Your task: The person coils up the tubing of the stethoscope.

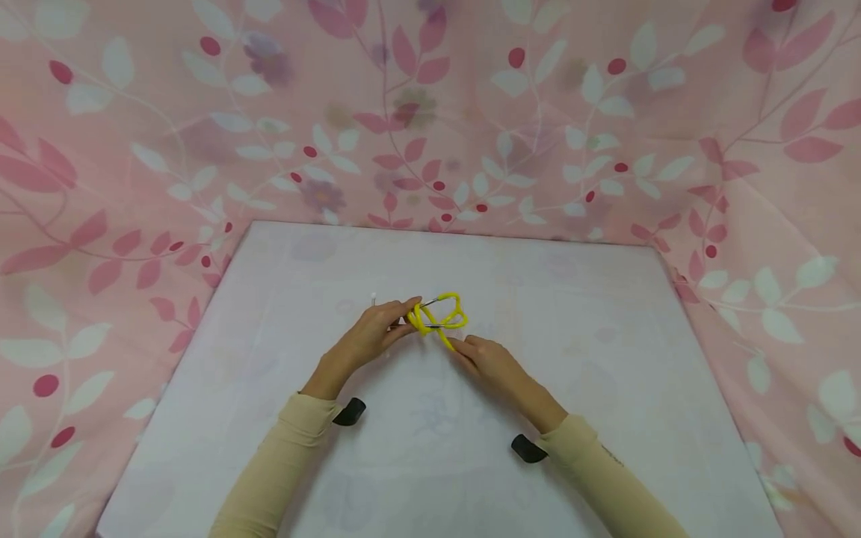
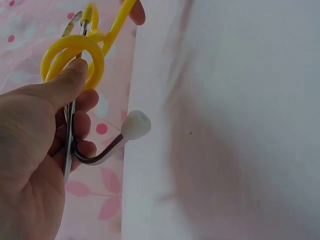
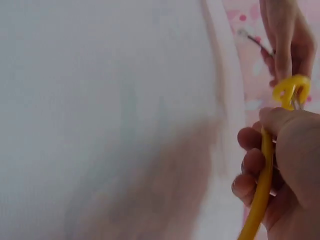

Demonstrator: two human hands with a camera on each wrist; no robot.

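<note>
A stethoscope with yellow tubing (image 1: 444,339) is held up over the table between both hands. In the left wrist view, my left hand (image 1: 373,329) grips its metal ear tubes, thumb pressed at a yellow loop (image 2: 46,62) wound around them. One ear tube curves out past the fingers and ends in a whitish ear tip (image 2: 136,125). Fingers of my right hand (image 1: 494,362) curl round a free length of the yellow tube (image 3: 260,200), which runs down through the palm in the right wrist view. No chest piece shows in any view.
A white table (image 1: 417,463) lies under both hands. Pink leaf-patterned cloth (image 1: 471,112) hangs behind it and along both sides. Black straps or mounts (image 1: 350,412) sit at both wrists, by the beige sleeves (image 1: 276,463).
</note>
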